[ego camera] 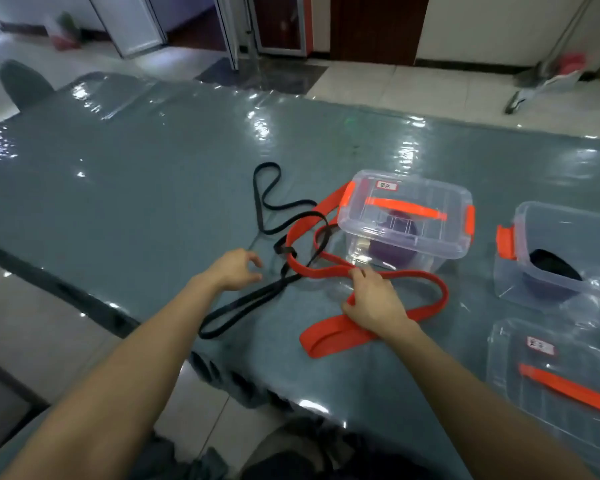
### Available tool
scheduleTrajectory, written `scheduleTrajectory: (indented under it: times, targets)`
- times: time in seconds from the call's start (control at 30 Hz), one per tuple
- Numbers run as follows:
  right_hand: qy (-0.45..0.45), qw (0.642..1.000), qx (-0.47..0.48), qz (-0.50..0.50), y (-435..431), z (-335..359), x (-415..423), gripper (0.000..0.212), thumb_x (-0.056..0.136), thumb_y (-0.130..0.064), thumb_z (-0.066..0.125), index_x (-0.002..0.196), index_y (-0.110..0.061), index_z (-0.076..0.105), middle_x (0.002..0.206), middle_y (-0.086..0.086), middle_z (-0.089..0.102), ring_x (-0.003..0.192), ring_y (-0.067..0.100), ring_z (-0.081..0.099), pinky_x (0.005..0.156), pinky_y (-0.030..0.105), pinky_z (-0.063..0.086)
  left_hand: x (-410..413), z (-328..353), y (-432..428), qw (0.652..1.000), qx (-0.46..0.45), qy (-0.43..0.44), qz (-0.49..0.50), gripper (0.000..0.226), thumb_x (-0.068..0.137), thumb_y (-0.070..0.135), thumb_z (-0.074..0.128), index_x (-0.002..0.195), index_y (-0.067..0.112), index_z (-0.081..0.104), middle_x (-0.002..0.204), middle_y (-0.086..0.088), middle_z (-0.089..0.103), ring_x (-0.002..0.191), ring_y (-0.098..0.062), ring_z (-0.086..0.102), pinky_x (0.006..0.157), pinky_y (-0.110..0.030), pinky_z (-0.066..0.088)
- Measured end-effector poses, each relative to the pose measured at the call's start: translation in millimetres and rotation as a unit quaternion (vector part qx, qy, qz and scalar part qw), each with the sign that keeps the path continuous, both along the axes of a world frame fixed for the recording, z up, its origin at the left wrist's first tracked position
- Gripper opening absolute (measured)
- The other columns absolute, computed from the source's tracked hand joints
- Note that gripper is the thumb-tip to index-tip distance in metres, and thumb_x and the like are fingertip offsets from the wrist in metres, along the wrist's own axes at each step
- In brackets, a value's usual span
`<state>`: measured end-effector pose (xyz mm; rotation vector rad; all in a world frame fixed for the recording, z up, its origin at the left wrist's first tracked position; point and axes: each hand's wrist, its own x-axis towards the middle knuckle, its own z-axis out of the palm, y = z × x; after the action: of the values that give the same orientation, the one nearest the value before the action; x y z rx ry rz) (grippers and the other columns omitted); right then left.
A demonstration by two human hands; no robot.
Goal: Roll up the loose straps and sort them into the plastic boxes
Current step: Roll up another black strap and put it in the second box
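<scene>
The right hand [374, 299] grasped the red strap [329, 332]; the left hand [236, 270] was released. Rolling seemingly needed first untangling the black strap [284, 250].

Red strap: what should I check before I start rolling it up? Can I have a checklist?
1. Right hand holds the flat red rubber strap: ok.
2. Left hand free to help: ok, holds nothing.
3. Red strap untangled from the thin black strap: not ok, they cross.
4. Red strap clear of the lidded clear plastic box: not ok, it runs behind it.
5. A box for red is open: cannot tell; the open clear plastic box holds a black roll.
</scene>
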<state>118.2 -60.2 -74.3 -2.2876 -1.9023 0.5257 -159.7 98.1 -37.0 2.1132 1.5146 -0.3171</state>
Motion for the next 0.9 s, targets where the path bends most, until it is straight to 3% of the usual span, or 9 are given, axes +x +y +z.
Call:
scheduleTrajectory:
  times: [0.13,0.23,0.3,0.4,0.47,0.57,0.7,0.8,0.9]
  targets:
    - [0.033,0.997,0.073,0.003,27,-9,-24,0.035,0.092,-0.030,0.069,0.118,-0.011,0.058,0.122,0.010,0.057,0.114,0.034,0.060,0.092,0.045,0.052,14,-29,20,1.000,0.001,-0.016,-0.017,0.053,0.099,0.034,0.078,0.144,0.012,0.064,0.149,-0.009,0.063,0.139,-0.028,0.059,0.117,-0.043,0.047]
    - [0.023,0.997,0.076,0.017,56,-23,-39,0.040,0.091,-0.026,0.071,0.126,-0.011,0.059,0.127,0.008,0.060,0.122,0.032,0.058,0.100,0.041,0.049,33,-57,39,0.999,-0.027,-0.016,-0.013,0.046,0.093,0.043,0.083,0.122,0.009,0.073,0.124,-0.009,0.075,0.118,-0.030,0.070,0.101,-0.044,0.057]
    - [0.023,0.997,0.069,0.023,76,-38,-45,0.052,0.091,-0.030,0.074,0.137,-0.011,0.057,0.135,0.009,0.061,0.131,0.032,0.055,0.110,0.041,0.045,46,-78,47,0.999,-0.044,-0.001,-0.019,0.055,0.084,0.057,0.087,0.110,0.011,0.072,0.110,-0.007,0.076,0.104,-0.030,0.071,0.089,-0.042,0.059]
    - [-0.014,0.999,-0.014,0.032,99,-60,-51,0.055,0.099,-0.039,0.067,0.145,-0.013,0.051,0.140,0.012,0.063,0.134,0.033,0.056,0.117,0.047,0.039,59,-108,45,0.999,-0.004,0.036,-0.038,0.074,0.072,0.069,0.090,0.110,0.010,0.069,0.110,-0.010,0.072,0.102,-0.031,0.071,0.086,-0.045,0.061]
    - [-0.033,0.998,-0.050,0.025,103,-71,-55,0.039,0.103,-0.034,0.060,0.135,-0.013,0.053,0.125,0.015,0.071,0.119,0.038,0.064,0.101,0.047,0.046,60,-121,41,0.998,0.004,0.018,-0.052,0.069,0.079,0.060,0.088,0.120,0.008,0.066,0.117,-0.014,0.071,0.109,-0.036,0.071,0.090,-0.049,0.061]
    - [0.036,0.999,-0.005,-0.020,106,-68,-55,0.021,0.102,-0.023,0.062,0.119,-0.011,0.056,0.109,0.016,0.073,0.102,0.042,0.067,0.083,0.048,0.051,47,-125,48,0.995,-0.024,0.004,-0.096,0.043,0.089,0.041,0.082,0.112,0.007,0.068,0.114,-0.019,0.074,0.105,-0.041,0.073,0.085,-0.047,0.061]
    - [0.097,0.989,0.103,-0.038,130,-26,-56,0.018,0.100,-0.019,0.063,0.116,-0.010,0.059,0.108,0.014,0.071,0.100,0.041,0.066,0.086,0.049,0.053,-5,-103,78,0.995,-0.008,0.010,-0.097,0.029,0.087,0.038,0.081,0.090,0.014,0.067,0.096,-0.014,0.073,0.091,-0.036,0.073,0.077,-0.043,0.061]
    - [0.127,0.973,0.183,-0.066,166,24,-66,0.024,0.099,-0.018,0.063,0.121,-0.010,0.064,0.113,0.014,0.072,0.103,0.037,0.066,0.091,0.045,0.051,-54,-82,113,0.999,0.031,-0.025,-0.031,0.020,0.089,0.029,0.074,0.084,0.011,0.065,0.082,-0.010,0.071,0.080,-0.034,0.070,0.068,-0.043,0.058]
    - [0.192,0.944,0.251,-0.097,196,79,-72,0.018,0.099,-0.021,0.059,0.113,-0.012,0.067,0.101,0.005,0.072,0.093,0.026,0.065,0.087,0.043,0.050,-96,-61,147,0.997,0.065,-0.037,0.031,0.020,0.088,0.021,0.070,0.076,0.015,0.055,0.070,-0.007,0.063,0.069,-0.031,0.062,0.056,-0.036,0.046]
